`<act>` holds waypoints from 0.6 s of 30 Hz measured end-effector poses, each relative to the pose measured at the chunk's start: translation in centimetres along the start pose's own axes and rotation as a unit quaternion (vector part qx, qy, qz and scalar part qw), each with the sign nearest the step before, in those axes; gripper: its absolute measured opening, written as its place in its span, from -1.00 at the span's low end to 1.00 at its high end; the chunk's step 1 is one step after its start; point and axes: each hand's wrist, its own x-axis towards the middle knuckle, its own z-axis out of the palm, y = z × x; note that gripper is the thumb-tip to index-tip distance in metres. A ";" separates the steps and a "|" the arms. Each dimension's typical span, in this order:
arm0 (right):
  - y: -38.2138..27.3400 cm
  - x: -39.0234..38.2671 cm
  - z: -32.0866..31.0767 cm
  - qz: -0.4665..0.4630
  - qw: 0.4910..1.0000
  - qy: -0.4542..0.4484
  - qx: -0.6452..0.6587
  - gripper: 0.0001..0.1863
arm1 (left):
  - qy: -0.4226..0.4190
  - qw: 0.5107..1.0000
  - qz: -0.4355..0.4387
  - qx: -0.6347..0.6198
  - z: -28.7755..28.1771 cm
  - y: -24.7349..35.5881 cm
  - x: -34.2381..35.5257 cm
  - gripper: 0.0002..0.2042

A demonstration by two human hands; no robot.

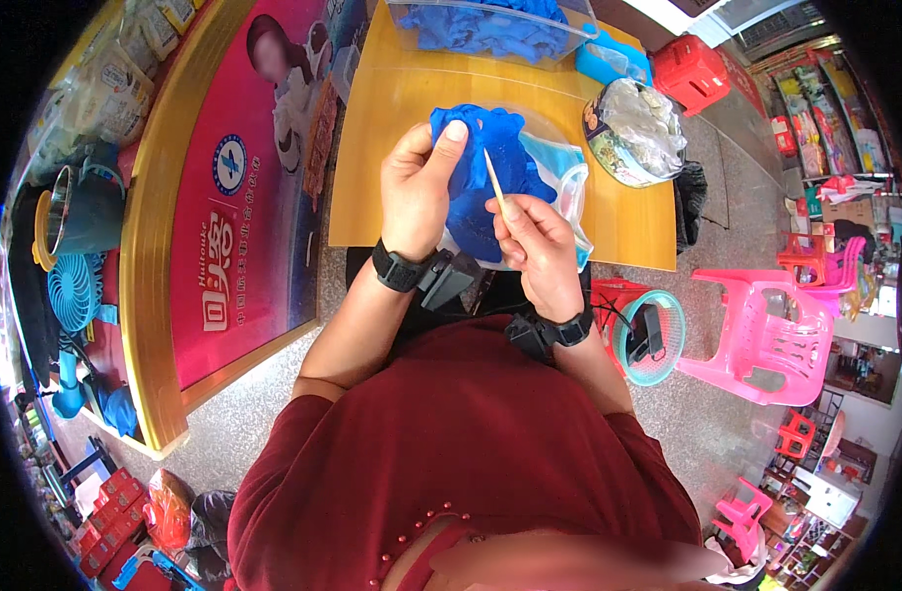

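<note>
My left hand (417, 187) is closed on the top of a limp, bright blue piece (461, 118), pinched under the thumb. Whether it is cloth or thin rubber I cannot tell. More of the same crumpled blue material (510, 167) spreads below and beside it. Between the thumb and fingers of my right hand (545, 251) is a thin wooden stick (494, 177), its tip slanting up and left against the blue material. Under the blue lies a clear plastic bag (572, 192) with a light blue part. Both wrists wear black straps.
The wooden table (372, 108) bears a clear tub (587, 30) of blue pieces at the back. A light blue container (609, 61) and a round tin (616, 163) stuffed with clear plastic stand right. Beside my right arm are a turquoise basket (673, 340) and a pink chair (756, 330).
</note>
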 end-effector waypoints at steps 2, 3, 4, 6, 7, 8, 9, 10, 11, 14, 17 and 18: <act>0.0 0.2 0.3 0.001 1.000 0.003 0.003 -0.76 | -0.001 1.000 -0.002 -0.002 -0.1 0.0 0.0 -0.85; 0.0 0.3 0.4 -0.001 1.000 0.018 0.005 -0.77 | -0.001 1.000 -0.003 -0.003 -0.1 -0.1 0.0 -0.85; 0.0 0.3 0.4 -0.004 0.999 0.032 0.006 -0.77 | 0.000 1.000 -0.003 -0.003 -0.2 -0.3 -0.1 -0.85; 0.1 0.4 0.3 -0.007 0.999 0.034 0.020 -0.78 | -0.024 1.000 0.003 0.014 -0.5 -1.1 -0.1 -0.85; 0.1 0.4 0.3 -0.011 0.999 0.037 0.034 -0.78 | -0.023 1.000 0.004 0.014 -0.6 -1.4 -0.1 -0.85; 0.1 0.3 0.5 -0.010 0.999 0.036 0.033 -0.78 | -0.034 0.998 0.038 0.038 -0.7 -1.7 0.0 -0.85; 0.0 0.2 0.8 -0.003 0.998 0.035 0.054 -0.78 | -0.044 0.995 0.071 0.062 -0.5 -1.7 -0.1 -0.85; -0.1 0.1 1.0 0.004 0.997 0.035 0.074 -0.78 | -0.047 0.998 0.041 0.006 0.1 -1.2 -0.8 -0.85; 0.0 0.1 1.0 0.005 0.997 0.034 0.074 -0.78 | -0.046 0.998 0.040 0.006 -0.1 -1.3 -0.8 -0.85; -0.5 0.5 0.6 0.001 0.995 -0.009 0.101 -0.77 | -0.056 0.991 0.086 0.087 -0.4 -1.1 -0.4 -0.85; -2.5 0.7 -1.1 0.026 0.998 -0.040 -0.047 -0.77 | -0.055 0.998 0.022 -0.022 -0.1 0.5 -0.1 -0.78; -3.0 0.7 -1.5 0.029 0.993 -0.052 -0.101 -0.77 | -0.064 0.998 0.017 -0.009 -0.2 1.0 -0.1 -0.75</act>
